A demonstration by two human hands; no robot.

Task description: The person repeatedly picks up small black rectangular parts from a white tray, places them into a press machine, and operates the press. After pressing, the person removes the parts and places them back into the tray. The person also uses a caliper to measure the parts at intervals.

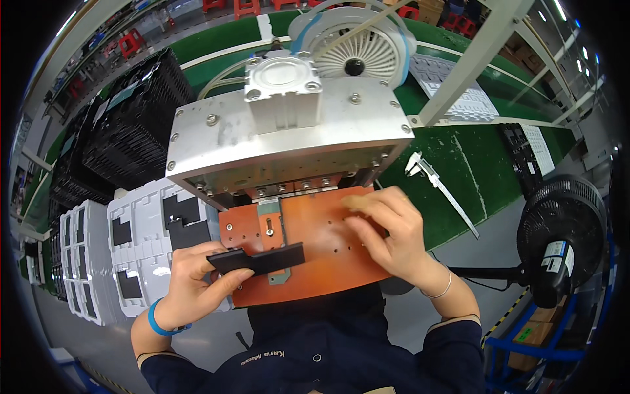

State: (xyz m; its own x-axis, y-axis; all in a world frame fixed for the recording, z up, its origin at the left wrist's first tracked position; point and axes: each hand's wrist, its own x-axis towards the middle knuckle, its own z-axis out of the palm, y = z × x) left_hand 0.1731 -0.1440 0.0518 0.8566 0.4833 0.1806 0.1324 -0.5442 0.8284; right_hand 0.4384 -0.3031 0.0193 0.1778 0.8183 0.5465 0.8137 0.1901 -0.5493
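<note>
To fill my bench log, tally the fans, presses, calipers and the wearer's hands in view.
Hands: 2 (left hand, right hand)
Fans: 2 (white fan, black fan)
Metal press: 1
Caliper: 1
Total: 6

The left grip holds a black piece above an orange plate.

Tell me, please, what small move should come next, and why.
I'd probably bring the right hand across to steady the free end of the black piece: the left hand holds it toward the other end, leaving this one jutting out over the orange plate.
</note>
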